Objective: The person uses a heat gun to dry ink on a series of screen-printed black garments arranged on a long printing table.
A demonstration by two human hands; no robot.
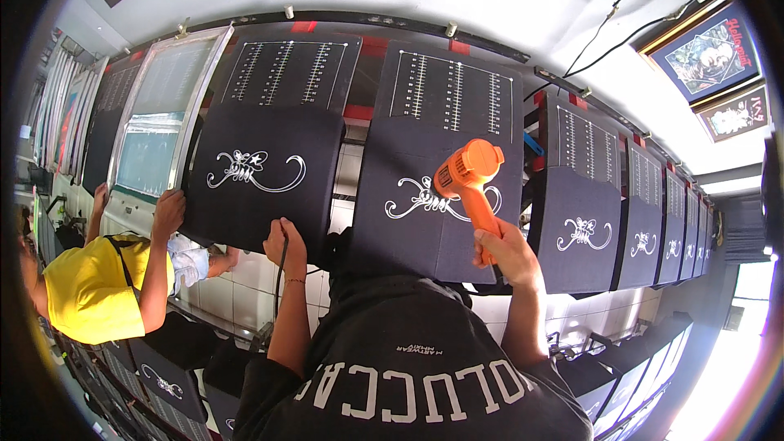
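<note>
Gap between the two near dark boards (269,175) stays open; co-worker's arm (159,253) crowds the left — frame (163,114) beyond.

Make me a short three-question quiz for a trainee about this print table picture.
1. True or false: the right hand holds the orange heat gun over a white design on a dark cloth panel.
2. What does the left hand grip?
A. a black cord
B. a paint brush
C. a roll of tape
3. Fill in: the co-worker in the yellow shirt has hands on the ____ at the far left.

Key: 1 true; 2 A; 3 printing screen frame.
</note>
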